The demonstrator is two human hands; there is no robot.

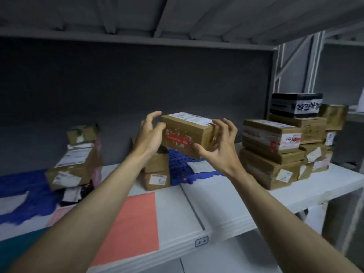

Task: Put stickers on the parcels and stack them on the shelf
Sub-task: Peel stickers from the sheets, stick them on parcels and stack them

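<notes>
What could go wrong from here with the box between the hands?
1. The cardboard box sits between the left hand and right hand with fingers spread, not visibly clamped; it could drop onto the blue crate.
2. The left stack already leans; a bump might topple it.

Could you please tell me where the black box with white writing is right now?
In the head view the black box sits far right on the shelf, topping the tallest stack of brown parcels, right of both hands.
</notes>
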